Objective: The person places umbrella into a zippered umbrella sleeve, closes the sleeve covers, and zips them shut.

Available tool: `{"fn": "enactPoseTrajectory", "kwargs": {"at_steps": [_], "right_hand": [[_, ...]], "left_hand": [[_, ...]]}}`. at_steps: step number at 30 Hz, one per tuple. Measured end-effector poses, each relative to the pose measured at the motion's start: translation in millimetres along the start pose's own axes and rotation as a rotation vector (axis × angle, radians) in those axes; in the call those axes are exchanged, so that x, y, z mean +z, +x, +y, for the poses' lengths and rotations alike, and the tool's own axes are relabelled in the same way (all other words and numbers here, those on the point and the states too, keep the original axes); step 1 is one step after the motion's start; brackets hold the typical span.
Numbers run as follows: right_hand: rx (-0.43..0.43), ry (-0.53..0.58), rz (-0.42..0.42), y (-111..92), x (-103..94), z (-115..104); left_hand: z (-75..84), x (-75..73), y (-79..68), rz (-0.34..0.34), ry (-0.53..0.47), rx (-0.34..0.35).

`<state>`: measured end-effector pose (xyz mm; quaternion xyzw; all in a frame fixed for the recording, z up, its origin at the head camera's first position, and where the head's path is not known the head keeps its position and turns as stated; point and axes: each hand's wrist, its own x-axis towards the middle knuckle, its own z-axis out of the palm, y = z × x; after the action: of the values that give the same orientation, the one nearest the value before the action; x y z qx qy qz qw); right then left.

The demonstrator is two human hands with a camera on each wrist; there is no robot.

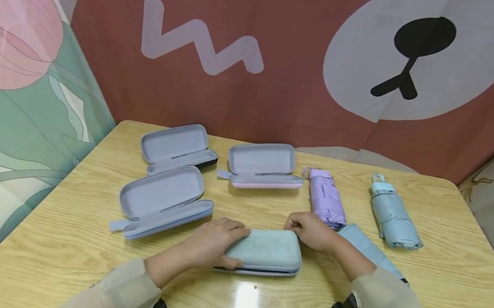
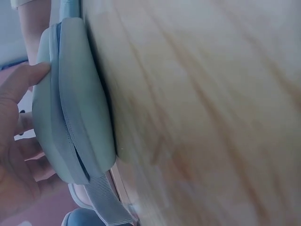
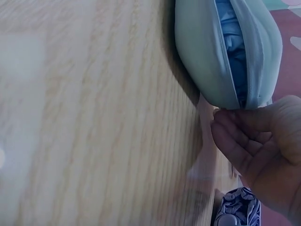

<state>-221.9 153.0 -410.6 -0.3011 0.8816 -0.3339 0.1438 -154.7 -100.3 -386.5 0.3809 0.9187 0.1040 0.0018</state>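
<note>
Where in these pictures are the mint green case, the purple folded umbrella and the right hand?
mint green case [image 1: 266,249]: head view, middle of its upper half.
purple folded umbrella [image 1: 328,198]: head view, middle of its folded fabric.
right hand [image 1: 311,231]: head view, back of the hand.

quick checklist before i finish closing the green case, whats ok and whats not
1. Left hand steadying the light green case: ok, it grips the left end.
2. Edges meeting all round: not ok, a gap shows at the right end.
3. Blue fabric inside, not poking out: ok in the right wrist view.
4. Strap clear of the gap: ok, it hangs outside the left end.
5. Right hand pinching a zip pull: cannot tell, its fingertips are at the right end but no pull shows clearly.
</note>
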Motion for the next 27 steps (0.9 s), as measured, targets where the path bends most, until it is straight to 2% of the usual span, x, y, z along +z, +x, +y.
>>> {"fn": "enactPoseTrajectory", "kwargs": {"at_steps": [11,19,27], "right_hand": [[0.098,0.064,0.079,-8.6,-2.6,0.8],[0.115,0.104,0.102,-12.5,-3.8,3.7],[0.108,0.223,0.087,-18.7,-7.3,5.7]], "left_hand": [[-1.4,0.4,0.2,0.034,0.065,-0.087],[-0.2,1.7,2.1,0.056,0.099,-0.117],[3.6,4.6,6.7,0.065,0.147,-0.165]]}}
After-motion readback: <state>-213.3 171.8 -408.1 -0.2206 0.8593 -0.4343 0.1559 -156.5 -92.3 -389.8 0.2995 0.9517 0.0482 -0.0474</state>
